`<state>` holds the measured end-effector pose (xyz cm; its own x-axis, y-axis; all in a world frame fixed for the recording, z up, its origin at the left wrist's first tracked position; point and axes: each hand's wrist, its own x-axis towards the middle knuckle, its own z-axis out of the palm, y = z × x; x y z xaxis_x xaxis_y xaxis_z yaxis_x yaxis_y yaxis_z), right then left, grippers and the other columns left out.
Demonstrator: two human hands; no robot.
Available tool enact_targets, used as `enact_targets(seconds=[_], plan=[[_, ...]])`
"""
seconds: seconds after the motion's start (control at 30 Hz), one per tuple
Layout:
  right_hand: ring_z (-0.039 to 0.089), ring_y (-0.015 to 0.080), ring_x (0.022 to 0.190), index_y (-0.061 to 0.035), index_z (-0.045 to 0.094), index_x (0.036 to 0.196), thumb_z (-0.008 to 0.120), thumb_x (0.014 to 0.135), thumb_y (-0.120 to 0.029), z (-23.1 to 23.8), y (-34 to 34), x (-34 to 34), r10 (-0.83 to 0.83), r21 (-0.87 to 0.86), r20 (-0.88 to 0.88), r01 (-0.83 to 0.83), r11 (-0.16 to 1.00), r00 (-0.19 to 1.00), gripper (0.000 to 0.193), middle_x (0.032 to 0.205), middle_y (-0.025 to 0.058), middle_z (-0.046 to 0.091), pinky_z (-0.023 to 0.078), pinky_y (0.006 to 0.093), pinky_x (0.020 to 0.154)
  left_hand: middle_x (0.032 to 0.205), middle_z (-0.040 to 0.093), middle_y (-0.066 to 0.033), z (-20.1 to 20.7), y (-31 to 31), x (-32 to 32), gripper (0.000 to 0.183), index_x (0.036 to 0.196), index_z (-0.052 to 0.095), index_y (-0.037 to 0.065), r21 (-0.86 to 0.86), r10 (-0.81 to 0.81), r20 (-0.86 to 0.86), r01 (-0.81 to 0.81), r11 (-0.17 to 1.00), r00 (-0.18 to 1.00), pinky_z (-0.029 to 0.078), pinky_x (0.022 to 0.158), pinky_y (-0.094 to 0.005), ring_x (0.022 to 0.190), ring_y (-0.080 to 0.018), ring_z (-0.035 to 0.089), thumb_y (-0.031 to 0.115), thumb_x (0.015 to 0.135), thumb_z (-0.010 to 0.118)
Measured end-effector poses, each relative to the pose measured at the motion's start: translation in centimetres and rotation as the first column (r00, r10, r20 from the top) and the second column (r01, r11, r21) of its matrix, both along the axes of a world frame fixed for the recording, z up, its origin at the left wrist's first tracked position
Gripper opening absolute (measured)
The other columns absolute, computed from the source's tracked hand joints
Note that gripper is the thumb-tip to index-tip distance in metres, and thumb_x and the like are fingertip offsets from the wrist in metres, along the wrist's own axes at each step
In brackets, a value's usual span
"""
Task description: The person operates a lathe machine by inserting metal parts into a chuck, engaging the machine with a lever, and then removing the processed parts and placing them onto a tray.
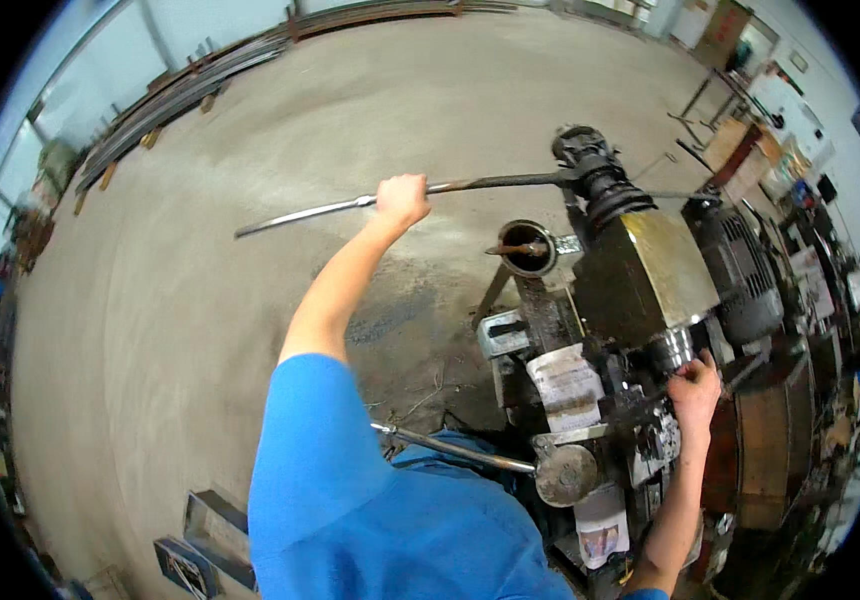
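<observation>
My left hand (402, 202) is wrapped around a long metal lever bar (490, 184). The bar runs from its shiny tip on the left to the dark shaft end of a lathe-like machine (650, 265) with a box-shaped head. My right hand (695, 390) is at the bright steel spindle nose (671, 350) on the near side of that head. Its fingers are curled together there, and what they pinch is too small to make out. A round can (527, 262) with a brush-like tool in it sits left of the head. Printed paper (565, 388) lies on the machine.
A finned electric motor (750, 285) stands right of the head. A shiny handle rod (460, 450) reaches from a round hub (566, 474) toward my body. Metal frames (212, 535) lie on the floor at lower left. Long bars (180, 95) are stacked along the far-left wall.
</observation>
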<state>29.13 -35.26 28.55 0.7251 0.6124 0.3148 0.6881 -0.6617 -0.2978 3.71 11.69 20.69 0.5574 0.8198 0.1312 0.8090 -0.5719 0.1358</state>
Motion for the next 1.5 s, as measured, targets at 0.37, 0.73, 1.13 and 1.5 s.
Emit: enact_targets(seconds=[0.37,0.73,1.13,1.5], plan=[[0.059,0.0293,0.085,0.0019,0.055,0.074,0.054,0.056,-0.006,3.9,-16.3,-7.9,-0.191,0.307,-0.094,0.211,0.928,0.977,0.020,0.114,0.0204,0.054,0.045,0.0311,0.073,0.098,0.062,-0.0200,-17.6,-16.8,6.5,0.043,0.103,0.062,0.005,-0.492,-0.396,-0.005,0.342,0.800,0.918,0.049,0.075,-0.0415,0.090,-0.0339,0.060,0.031,0.069,0.066],[0.052,0.0337,0.107,-0.0019,0.057,0.109,0.060,0.057,-0.011,-8.9,-44.9,-16.3,-0.843,-0.067,-0.044,0.840,0.538,0.537,0.053,0.117,0.0179,0.054,0.040,0.0389,0.093,0.087,0.065,-0.0098,-20.2,-11.9,9.7,0.027,0.097,0.060,0.017,-0.115,-0.762,-0.403,0.798,0.591,0.506,0.050,0.064,-0.0401,0.082,-0.0270,0.063,0.022,0.070,0.064],[0.060,0.0375,0.067,-0.0028,0.056,0.081,0.064,0.057,-0.019,-16.6,-46.0,-30.7,-0.981,-0.348,0.147,0.935,0.071,0.129,0.030,0.072,0.0195,0.060,0.049,0.0454,0.062,0.073,0.065,-0.0157,-20.6,-12.1,0.8,0.040,0.107,0.061,0.004,-0.650,-0.440,-0.205,0.214,0.729,0.875,0.051,0.069,-0.0354,0.062,-0.0238,0.065,0.026,0.073,0.063],[0.058,0.0419,0.064,-0.0027,0.055,0.079,0.053,0.055,-0.024,-14.8,-35.8,-34.1,-0.999,-0.322,-0.023,0.946,0.031,0.026,0.032,0.068,0.0224,0.060,0.047,0.0493,0.059,0.069,0.065,-0.0136,-23.3,-13.4,1.5,0.033,0.104,0.060,-0.002,-0.801,-0.395,0.009,0.243,0.548,0.919,0.050,0.051,-0.0301,0.050,-0.0202,0.062,0.014,0.076,0.064]])
